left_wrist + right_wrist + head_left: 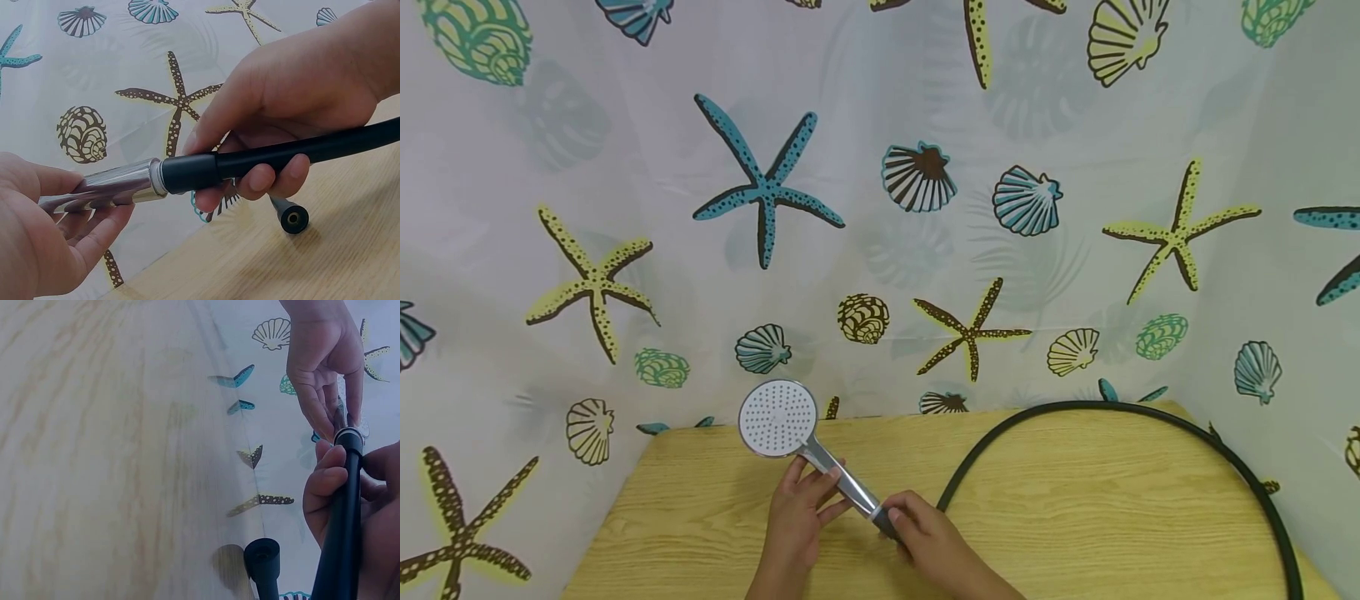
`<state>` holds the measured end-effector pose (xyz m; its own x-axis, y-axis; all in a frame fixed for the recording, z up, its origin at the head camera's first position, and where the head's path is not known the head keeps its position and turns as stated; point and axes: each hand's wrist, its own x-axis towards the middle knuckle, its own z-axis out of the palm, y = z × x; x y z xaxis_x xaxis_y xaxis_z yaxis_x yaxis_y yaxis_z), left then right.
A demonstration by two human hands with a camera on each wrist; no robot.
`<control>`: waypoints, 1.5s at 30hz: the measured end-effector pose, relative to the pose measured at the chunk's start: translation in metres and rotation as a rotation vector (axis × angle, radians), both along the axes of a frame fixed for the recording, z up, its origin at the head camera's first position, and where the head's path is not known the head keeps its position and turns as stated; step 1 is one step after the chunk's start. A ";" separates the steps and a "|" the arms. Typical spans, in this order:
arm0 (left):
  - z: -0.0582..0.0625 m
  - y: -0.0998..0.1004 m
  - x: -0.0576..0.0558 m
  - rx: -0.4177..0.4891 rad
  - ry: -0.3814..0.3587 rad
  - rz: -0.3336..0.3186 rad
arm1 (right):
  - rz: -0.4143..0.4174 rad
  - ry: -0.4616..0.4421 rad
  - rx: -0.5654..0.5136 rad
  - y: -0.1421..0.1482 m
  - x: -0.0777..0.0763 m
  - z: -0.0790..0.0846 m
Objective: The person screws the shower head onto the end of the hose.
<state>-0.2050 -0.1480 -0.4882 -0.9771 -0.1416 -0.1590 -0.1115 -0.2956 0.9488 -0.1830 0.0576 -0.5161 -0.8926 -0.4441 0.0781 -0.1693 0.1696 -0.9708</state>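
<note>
A shower head with a round, dotted spray face and chrome handle is held up over the wooden table, tilted with its face at upper left. My left hand grips the chrome handle, thumb on one side and fingers on the other. At the handle's lower end, my right hand pinches the black connector of a black hose. A narrow whitish ring shows between handle and connector in the left wrist view. The hose's other end, with a brass-coloured centre hole, lies on the table.
The light wooden table meets a white curtain printed with starfish and shells behind it and at both sides. From the right hand, the hose arcs across the table's right part, along its back edge.
</note>
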 end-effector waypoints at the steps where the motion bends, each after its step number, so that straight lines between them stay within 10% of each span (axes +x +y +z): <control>1: 0.000 0.000 0.000 -0.001 0.000 -0.001 | -0.002 0.003 0.005 0.000 0.000 0.000; 45: 0.000 0.002 0.001 -0.011 -0.004 -0.002 | -0.009 -0.048 -0.025 0.000 0.000 0.002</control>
